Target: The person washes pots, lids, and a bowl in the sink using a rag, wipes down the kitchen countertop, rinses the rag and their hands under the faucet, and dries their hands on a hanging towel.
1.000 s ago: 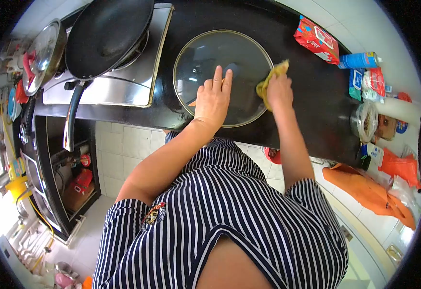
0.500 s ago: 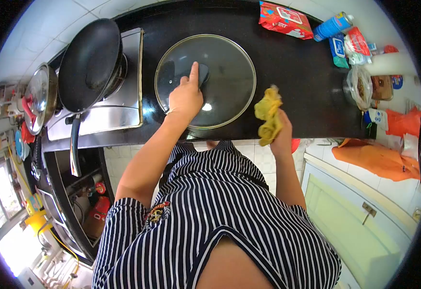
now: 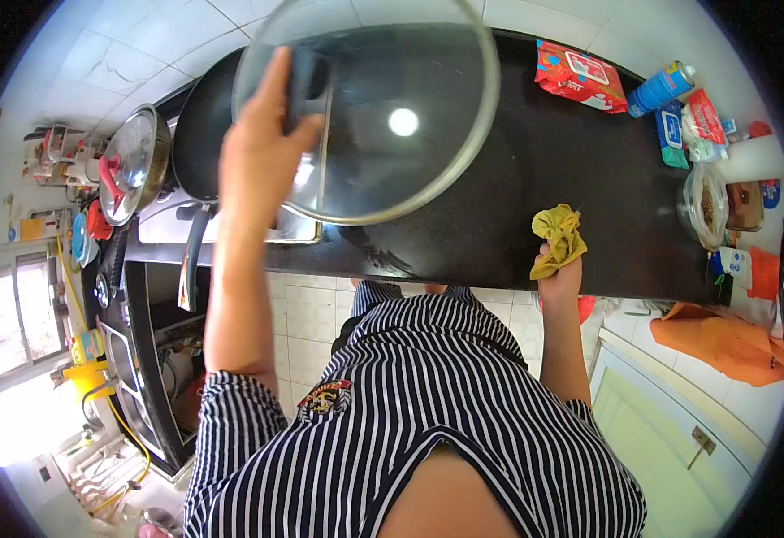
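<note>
A large glass pan lid point(image 3: 410, 166) with a metal rim is up in the air, tilted, above the dark countertop and the stove's edge. My left hand point(image 3: 257, 157) is closed on its dark knob, which my fingers partly cover. Through the glass I see the counter and part of the stove. My right hand point(image 3: 560, 282) grips a crumpled yellow cloth point(image 3: 558, 238) near the counter's front edge, well apart from the lid.
At left, a black frying pan point(image 3: 196, 148) sits on the steel stove point(image 3: 163, 229), beside a covered pot point(image 3: 132, 166). Along the right end of the countertop point(image 3: 490, 242) stand a red wipes pack point(image 3: 580, 76), a blue spray can point(image 3: 661, 90) and a bowl point(image 3: 704, 206).
My left hand has lifted the lid off the countertop and moved it up and left. The cloth, still in my right hand, is farther right and more bunched. The camera view has shifted.
</note>
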Available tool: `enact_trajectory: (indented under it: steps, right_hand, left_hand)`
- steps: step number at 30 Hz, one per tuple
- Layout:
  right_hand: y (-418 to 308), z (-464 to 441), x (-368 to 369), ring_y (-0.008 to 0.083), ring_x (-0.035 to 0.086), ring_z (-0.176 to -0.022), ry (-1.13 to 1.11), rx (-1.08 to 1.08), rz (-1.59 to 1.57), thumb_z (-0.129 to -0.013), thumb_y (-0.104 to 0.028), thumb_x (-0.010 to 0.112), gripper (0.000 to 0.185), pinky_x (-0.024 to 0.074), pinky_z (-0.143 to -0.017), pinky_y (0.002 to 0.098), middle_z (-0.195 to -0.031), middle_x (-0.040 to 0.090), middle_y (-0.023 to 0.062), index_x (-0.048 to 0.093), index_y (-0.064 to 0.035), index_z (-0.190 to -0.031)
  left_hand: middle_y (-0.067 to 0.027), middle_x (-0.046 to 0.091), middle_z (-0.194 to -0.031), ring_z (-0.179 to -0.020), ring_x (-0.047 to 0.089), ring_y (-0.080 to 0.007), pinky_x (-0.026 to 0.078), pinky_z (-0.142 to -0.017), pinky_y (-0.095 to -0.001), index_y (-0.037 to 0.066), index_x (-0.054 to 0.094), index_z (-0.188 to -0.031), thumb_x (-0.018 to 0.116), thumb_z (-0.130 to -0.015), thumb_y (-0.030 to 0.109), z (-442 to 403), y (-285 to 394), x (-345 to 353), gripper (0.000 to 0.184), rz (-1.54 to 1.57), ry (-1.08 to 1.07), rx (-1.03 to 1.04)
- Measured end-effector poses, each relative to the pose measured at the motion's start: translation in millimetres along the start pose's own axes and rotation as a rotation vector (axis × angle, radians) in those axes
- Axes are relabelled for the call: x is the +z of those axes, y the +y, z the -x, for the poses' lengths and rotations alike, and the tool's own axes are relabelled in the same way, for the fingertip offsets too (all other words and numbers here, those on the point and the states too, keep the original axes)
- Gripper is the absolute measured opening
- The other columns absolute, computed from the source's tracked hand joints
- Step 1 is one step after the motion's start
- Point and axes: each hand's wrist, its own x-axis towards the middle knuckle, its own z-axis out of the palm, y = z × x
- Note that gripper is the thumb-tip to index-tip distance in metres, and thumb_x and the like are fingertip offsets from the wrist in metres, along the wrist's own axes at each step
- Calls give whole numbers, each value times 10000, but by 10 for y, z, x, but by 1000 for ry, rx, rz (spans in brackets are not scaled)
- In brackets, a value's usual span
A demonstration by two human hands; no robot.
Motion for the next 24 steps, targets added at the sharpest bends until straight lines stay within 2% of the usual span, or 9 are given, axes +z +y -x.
enact_trajectory:
  steps: [1, 4, 6, 7, 11, 12, 14, 16, 24]
  right_hand:
    - [67, -35, 25, 127, 567, -688, -35, 6, 0, -1009, -246, 498, 174, 438, -541, 258, -866, 625, -12, 592, -174, -1137]
    - [90, -35, 142, 126, 563, -684, -38, 10, 20, -1014, -261, 489, 183, 436, -540, 258, -874, 620, -19, 593, -179, -1141]
    - [111, -76, 116, 127, 560, -681, -22, 24, 13, -1018, -271, 483, 193, 441, -540, 260, -882, 618, -21, 594, -181, -1149]
    - [121, -107, 90, 128, 558, -678, -6, 38, 10, -1022, -281, 476, 204, 446, -541, 262, -890, 616, -23, 594, -184, -1157]
    - [168, -170, 1, 134, 555, -674, -21, 32, 36, -1027, -306, 471, 226, 461, -545, 272, -903, 613, -20, 594, -193, -1180]
    - [159, -140, 37, 154, 576, -906, 11, 39, 28, -1042, -282, 451, 285, 474, -750, 287, -1085, 610, 6, 555, -138, -1265]
    - [163, -136, 73, 174, 597, -1139, 43, 45, 20, -1057, -257, 431, 352, 487, -955, 303, -1267, 608, 32, 517, -82, -1350]
    - [175, -139, 79, 182, 590, -1157, 42, 37, 40, -1057, -254, 428, 359, 477, -985, 314, -1282, 602, 39, 511, -81, -1361]
    - [391, 24, 331, 182, 595, -1152, 77, 24, 52, -1058, -257, 430, 360, 481, -988, 317, -1285, 602, 41, 512, -77, -1359]
  left_hand:
    - [-176, 686, -1130, -977, 659, -199, 506, -853, -312, 178, 412, -1504, 752, -797, 139, -84, -94, -221, 786, 39, -72, -127]
    - [-176, 671, -1224, -972, 652, -163, 489, -868, -293, 177, 386, -1515, 723, -814, 156, -336, -691, -555, 778, -151, -20, -184]
    - [-186, 634, -1298, -1110, 649, -210, 471, -939, -309, 182, 370, -1522, 707, -817, 177, -471, -1032, -703, 781, -163, -72, -304]
    - [-190, 609, -1334, -1211, 610, -258, 453, -983, -327, 183, 365, -1523, 702, -811, 214, -601, -1791, -731, 789, -215, -23, -146]
    - [-176, 611, -1333, -1209, 606, -292, 458, -981, -367, 204, 338, -1536, 710, -800, 250, -685, -2374, -787, 826, -356, -27, -198]
    - [-174, 615, -1328, -1209, 604, -299, 458, -982, -374, 217, 333, -1538, 712, -799, 253, -698, -2402, -779, 831, -374, -53, -213]
    - [-171, 618, -1322, -1209, 602, -307, 458, -983, -381, 230, 328, -1540, 713, -798, 256, -721, -2467, -766, 837, -391, -80, -228]
    - [-168, 621, -1319, -1200, 606, -314, 461, -977, -387, 243, 333, -1538, 714, -799, 258, -675, -2184, -735, 832, -470, -98, -302]
    - [-158, 651, -1265, -1147, 629, -333, 478, -944, -414, 231, 341, -1534, 725, -799, 247, -710, -2190, -591, 829, -448, -127, -274]
